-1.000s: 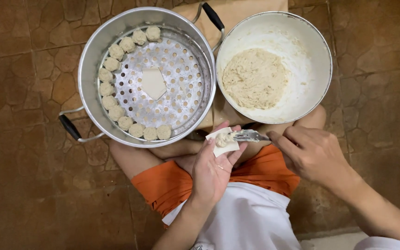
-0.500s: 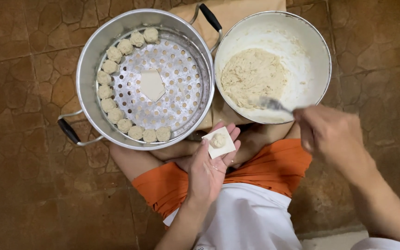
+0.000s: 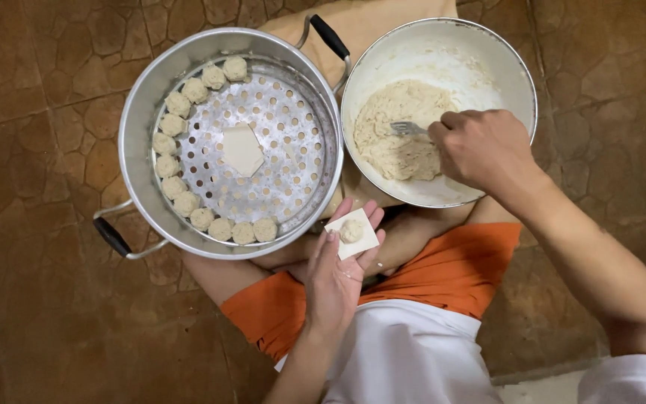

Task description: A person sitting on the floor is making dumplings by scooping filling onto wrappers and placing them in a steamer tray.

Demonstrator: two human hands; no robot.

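Left hand (image 3: 338,273) flat and open, to carry a wrapper (image 3: 351,233) with filling. Right hand (image 3: 487,150) gripping a fork (image 3: 407,129), deep in the bowl (image 3: 521,71) to scoop.

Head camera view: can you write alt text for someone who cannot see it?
A left hand holds a square wrapper with filling; the right hand presses a fork into a white bowl of filling, beside a steamer pot ringed with dumplings.
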